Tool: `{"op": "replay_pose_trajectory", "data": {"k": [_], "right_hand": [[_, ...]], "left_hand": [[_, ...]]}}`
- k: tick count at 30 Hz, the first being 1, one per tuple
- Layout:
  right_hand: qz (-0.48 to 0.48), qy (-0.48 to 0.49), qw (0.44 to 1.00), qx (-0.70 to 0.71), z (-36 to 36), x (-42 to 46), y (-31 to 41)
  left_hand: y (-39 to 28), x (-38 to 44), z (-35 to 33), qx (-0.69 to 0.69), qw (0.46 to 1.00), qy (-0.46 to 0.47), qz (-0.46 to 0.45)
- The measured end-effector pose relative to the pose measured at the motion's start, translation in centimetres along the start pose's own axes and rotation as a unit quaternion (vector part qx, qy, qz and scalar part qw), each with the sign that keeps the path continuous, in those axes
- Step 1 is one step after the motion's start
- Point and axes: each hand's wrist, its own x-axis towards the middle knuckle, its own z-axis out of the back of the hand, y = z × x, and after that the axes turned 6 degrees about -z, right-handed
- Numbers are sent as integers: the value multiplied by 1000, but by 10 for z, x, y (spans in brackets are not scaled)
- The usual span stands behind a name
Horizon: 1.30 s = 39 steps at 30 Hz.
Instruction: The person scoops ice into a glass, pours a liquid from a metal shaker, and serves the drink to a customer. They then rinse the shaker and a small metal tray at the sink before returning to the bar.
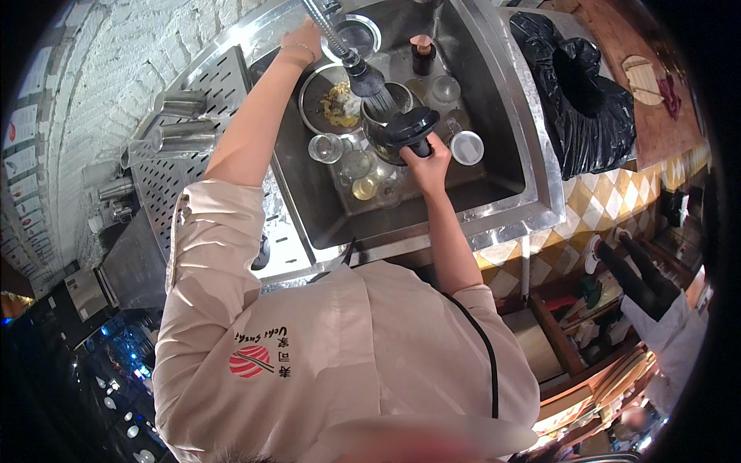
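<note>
My right hand point(428, 162) grips the black handle of a glass coffee pot point(379, 136) and holds it tilted over the sink point(492, 191). Water runs from the black spray head point(367, 81) of a spring-hose tap into the pot's mouth. At the back left of the sink, my left hand point(302, 43) reaches in by the metal hose point(330, 26); its fingertips are hidden. Below that hand sits a round metal pan point(312, 113) with food scraps point(338, 104) in it. Several drinking glasses point(359, 165) stand on the sink floor around the pot.
A dark pump bottle point(424, 58) and a white-rimmed cup point(466, 147) are in the sink. Metal tumblers point(185, 136) lie on the slotted drainboard point(226, 81) at left. A black plastic bag point(590, 110) rests at right. A person point(654, 324) stands farther off.
</note>
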Motion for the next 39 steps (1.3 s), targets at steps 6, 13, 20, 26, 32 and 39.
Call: {"op": "replay_pose_trajectory", "data": {"k": [6, 13, 20, 26, 32, 39], "right_hand": [[10, 2, 1000, 17, -1, 0, 8], [8, 1, 1000, -2, -1, -1, 5], [11, 11, 1000, -9, -1, -1, 4], [0, 30, 1000, 5, -1, -4, -2], [2, 30, 999, 39, -2, -5, 15], [-20, 42, 998, 32, 0, -5, 6]], "left_hand": [[5, 3, -9, 13, 1000, -15, -6], [10, 8, -14, 12, 999, -35, -18], [3, 7, -8, 3, 1000, -12, -19], [14, 7, -9, -47, 998, -9, -52], [22, 20, -17, -8, 995, 92, -46], [29, 32, -42, -4, 999, 50, -19]]}}
